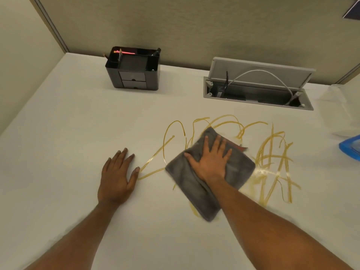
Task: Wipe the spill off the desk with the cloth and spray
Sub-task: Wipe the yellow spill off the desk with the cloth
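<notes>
Right hand lies flat, fingers spread, palm pressing folded grey microfibre cloth onto thin amber looping spill lines mid-desk, toward right side. Left hand open, empty, palm down on white desk, likely bracing body for wiping. Spill mostly uncleaned either side of cloth. Black plastic desk organiser near back edge. Spray not identifiable.

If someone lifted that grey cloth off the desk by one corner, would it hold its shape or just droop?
It would probably droop: the grey cloth lies folded and creased under the right hand, so it looks soft. It looks thick and plush, so likely light. Where it lies over the yellow spill, its underside may come away sticky or damp.
</notes>
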The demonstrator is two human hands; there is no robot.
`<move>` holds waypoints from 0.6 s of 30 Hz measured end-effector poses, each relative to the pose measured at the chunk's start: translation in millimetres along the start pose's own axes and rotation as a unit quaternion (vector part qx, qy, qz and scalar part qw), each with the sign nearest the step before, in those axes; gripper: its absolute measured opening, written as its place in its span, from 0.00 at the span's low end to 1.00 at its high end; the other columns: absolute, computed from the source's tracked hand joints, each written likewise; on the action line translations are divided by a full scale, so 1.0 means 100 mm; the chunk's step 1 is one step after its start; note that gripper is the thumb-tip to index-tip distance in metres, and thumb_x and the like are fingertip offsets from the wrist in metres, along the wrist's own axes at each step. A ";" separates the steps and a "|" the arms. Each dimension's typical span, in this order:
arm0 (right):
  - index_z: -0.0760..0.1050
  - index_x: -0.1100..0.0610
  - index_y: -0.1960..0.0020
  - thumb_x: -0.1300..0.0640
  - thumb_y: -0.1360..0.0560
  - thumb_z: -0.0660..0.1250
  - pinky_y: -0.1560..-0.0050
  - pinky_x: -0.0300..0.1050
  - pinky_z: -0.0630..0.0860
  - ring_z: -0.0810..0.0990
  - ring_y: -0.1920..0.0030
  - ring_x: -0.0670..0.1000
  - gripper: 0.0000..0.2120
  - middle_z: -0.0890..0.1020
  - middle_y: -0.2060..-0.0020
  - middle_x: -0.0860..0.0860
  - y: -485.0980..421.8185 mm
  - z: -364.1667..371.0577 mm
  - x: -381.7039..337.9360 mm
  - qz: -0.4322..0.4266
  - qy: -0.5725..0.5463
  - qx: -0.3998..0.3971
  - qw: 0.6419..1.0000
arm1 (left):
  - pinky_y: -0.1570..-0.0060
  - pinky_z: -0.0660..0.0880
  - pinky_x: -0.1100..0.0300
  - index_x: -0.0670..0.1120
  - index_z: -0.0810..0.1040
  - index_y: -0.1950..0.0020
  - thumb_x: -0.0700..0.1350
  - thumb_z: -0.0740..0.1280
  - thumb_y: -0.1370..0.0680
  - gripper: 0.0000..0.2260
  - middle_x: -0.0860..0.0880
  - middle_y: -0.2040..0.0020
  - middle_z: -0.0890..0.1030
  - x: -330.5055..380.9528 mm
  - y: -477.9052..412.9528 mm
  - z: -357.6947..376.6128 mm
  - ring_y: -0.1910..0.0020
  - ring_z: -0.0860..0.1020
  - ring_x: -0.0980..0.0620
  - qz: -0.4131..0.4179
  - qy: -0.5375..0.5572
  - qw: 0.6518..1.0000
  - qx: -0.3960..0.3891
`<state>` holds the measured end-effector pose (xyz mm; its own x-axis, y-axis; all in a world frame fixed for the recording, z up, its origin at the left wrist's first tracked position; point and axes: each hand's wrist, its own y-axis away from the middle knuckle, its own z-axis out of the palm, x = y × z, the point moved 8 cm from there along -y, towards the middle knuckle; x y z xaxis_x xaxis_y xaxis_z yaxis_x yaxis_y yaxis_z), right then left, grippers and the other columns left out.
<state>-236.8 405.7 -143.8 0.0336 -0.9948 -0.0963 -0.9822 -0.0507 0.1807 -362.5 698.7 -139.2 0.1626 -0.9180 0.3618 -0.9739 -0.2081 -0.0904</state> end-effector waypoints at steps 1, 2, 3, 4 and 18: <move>0.39 0.50 0.19 0.19 0.31 0.37 0.25 0.70 0.42 0.42 0.21 0.64 0.50 0.45 0.20 0.62 0.03 0.02 -0.17 -0.028 0.009 -0.007 1.000 | 0.24 0.57 0.47 0.48 0.71 0.27 0.59 0.52 0.20 0.26 0.48 0.22 0.65 0.00 0.00 0.00 0.22 0.62 0.47 -0.001 0.000 1.000 -0.002; 0.40 0.49 0.19 0.20 0.31 0.38 0.25 0.70 0.41 0.41 0.21 0.63 0.49 0.44 0.20 0.61 0.10 0.04 -0.30 -0.068 0.020 -0.012 0.997 | 0.24 0.56 0.47 0.48 0.71 0.27 0.59 0.52 0.19 0.26 0.48 0.22 0.65 -0.01 0.00 0.01 0.22 0.61 0.47 -0.002 0.000 1.000 -0.005; 0.40 0.47 0.19 0.21 0.29 0.39 0.25 0.69 0.40 0.40 0.20 0.61 0.47 0.43 0.20 0.59 0.22 0.06 -0.36 -0.114 0.026 -0.018 0.993 | 0.24 0.56 0.48 0.49 0.71 0.26 0.59 0.51 0.19 0.26 0.48 0.22 0.65 -0.01 0.00 0.02 0.22 0.61 0.48 -0.001 0.001 1.000 -0.008; 0.42 0.45 0.19 0.22 0.28 0.41 0.24 0.67 0.41 0.39 0.20 0.58 0.44 0.42 0.19 0.56 0.36 0.08 -0.34 -0.159 0.028 -0.022 0.987 | 0.23 0.56 0.48 0.49 0.70 0.26 0.60 0.51 0.19 0.27 0.49 0.21 0.64 -0.01 0.00 0.02 0.22 0.60 0.48 -0.002 0.003 1.000 -0.009; 0.40 0.48 0.19 0.22 0.28 0.39 0.24 0.67 0.41 0.41 0.20 0.60 0.46 0.44 0.20 0.58 -0.12 -0.06 -0.12 -0.056 0.009 -0.002 0.998 | 0.24 0.56 0.49 0.49 0.72 0.27 0.59 0.52 0.20 0.26 0.49 0.22 0.66 0.02 -0.01 -0.02 0.22 0.62 0.48 -0.006 -0.013 1.000 -0.006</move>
<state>-224.0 417.4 -139.4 0.1459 -0.9843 -0.0990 -0.9713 -0.1615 0.1745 -361.4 698.0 -136.6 0.1788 -0.9237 0.3389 -0.9736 -0.2157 -0.0741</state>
